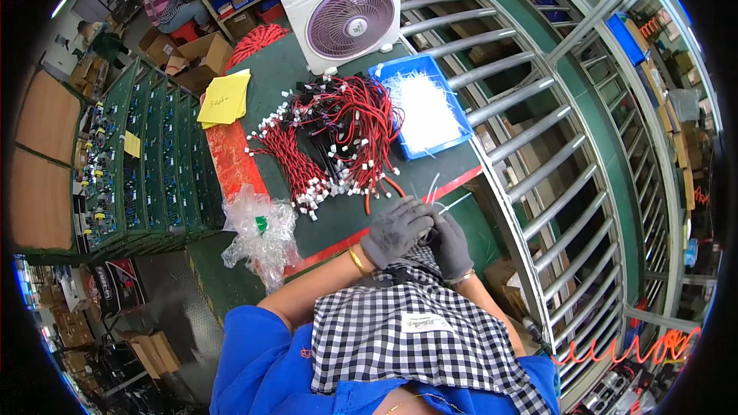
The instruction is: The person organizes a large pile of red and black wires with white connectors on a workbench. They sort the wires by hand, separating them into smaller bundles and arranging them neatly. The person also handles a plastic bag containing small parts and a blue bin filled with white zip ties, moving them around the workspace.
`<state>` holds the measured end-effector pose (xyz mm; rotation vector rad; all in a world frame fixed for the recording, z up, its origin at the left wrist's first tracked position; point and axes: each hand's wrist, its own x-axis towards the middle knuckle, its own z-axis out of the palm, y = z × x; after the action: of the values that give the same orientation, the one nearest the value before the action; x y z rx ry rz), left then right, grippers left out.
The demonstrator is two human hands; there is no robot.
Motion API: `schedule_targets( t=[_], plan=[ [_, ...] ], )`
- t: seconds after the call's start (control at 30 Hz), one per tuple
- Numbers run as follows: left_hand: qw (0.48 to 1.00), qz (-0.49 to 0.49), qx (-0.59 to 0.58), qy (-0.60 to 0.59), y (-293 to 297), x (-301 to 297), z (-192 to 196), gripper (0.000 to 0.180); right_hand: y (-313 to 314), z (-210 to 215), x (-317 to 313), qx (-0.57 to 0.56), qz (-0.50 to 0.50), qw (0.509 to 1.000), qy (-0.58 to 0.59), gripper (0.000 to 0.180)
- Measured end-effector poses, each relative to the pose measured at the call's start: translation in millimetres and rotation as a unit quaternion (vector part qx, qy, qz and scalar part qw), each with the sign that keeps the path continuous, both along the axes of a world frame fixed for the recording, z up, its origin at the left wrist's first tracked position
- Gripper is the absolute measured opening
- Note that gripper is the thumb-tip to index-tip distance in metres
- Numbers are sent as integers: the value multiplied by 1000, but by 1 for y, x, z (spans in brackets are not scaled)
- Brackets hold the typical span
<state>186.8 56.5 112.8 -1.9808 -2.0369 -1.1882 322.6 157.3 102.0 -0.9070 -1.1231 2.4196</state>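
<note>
My left hand (399, 229) and my right hand (450, 247), both in grey gloves, meet in front of my checked apron at the bench's near edge. Their fingers are closed against each other. Thin white cable ties (455, 203) stick out from between them; the gloves cover whatever else they grip. Just beyond lies a big pile of red and black wire harnesses (338, 134) with white connectors. To its right, a blue tray (464, 137) is filled with loose white cable ties (421, 107).
A white box fan (350, 11) stands behind the harnesses. Yellow paper sheets (224, 98) and crumpled transparent plastic (261, 234) lie on the left. A metal roller conveyor (530, 150) runs along the right. Green racks (146, 154) stand left; a person sits far left.
</note>
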Motion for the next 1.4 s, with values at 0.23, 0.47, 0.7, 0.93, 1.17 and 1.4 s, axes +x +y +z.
schedule_targets(
  t=[0.23,0.47,0.7,0.93,1.17,1.4],
  plan=[
    [998,-36,43,-22,-2,-1,9,19,-4,7,0,-5,12,999,35,32],
    [982,-98,26,-162,-2,4,-3,18,-2,-1,0,-214,23,971,104,31],
    [990,-68,2,-126,3,-17,13,25,20,-22,22,-154,-57,981,101,21],
    [973,193,-34,118,73,-146,-6,44,30,-24,46,-176,-125,975,57,23],
    [888,212,-366,180,69,-193,-29,45,8,-41,69,-191,-151,969,44,24],
    [871,295,-337,201,-37,-239,-124,50,4,-36,105,-182,-261,948,26,21]
  ],
)
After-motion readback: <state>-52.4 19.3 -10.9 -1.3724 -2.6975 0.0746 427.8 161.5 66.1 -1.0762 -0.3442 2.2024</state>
